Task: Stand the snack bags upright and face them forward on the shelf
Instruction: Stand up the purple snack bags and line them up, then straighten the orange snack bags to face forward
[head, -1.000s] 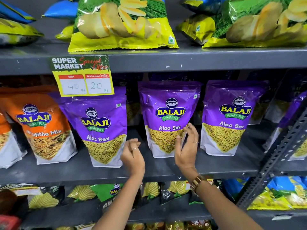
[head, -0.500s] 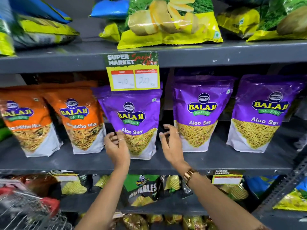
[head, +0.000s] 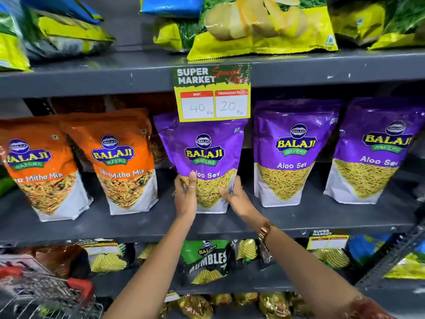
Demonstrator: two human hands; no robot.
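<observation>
A purple Aloo Sev bag (head: 204,155) stands upright on the middle shelf (head: 253,221), label facing me. My left hand (head: 185,195) grips its lower left edge and my right hand (head: 234,196) grips its lower right edge. Two more purple Aloo Sev bags (head: 292,153) (head: 374,155) stand upright to the right, labels forward. Left of the held bag stand two orange Mitha Mix bags (head: 122,162) (head: 39,169), leaning slightly. A yellow price tag (head: 212,97) hangs over the held bag's top.
Green and yellow chip bags (head: 264,28) lie on the top shelf. The lower shelf holds a green Rumbles bag (head: 207,259) and other snack packs. A wire shopping trolley with red handle (head: 46,293) is at lower left. A slotted metal upright (head: 395,259) runs at right.
Both hands moved left from the middle purple bag and closed on the sides of the leftmost purple bag. The view shifted left and closer, bringing a second orange bag and the trolley into sight.
</observation>
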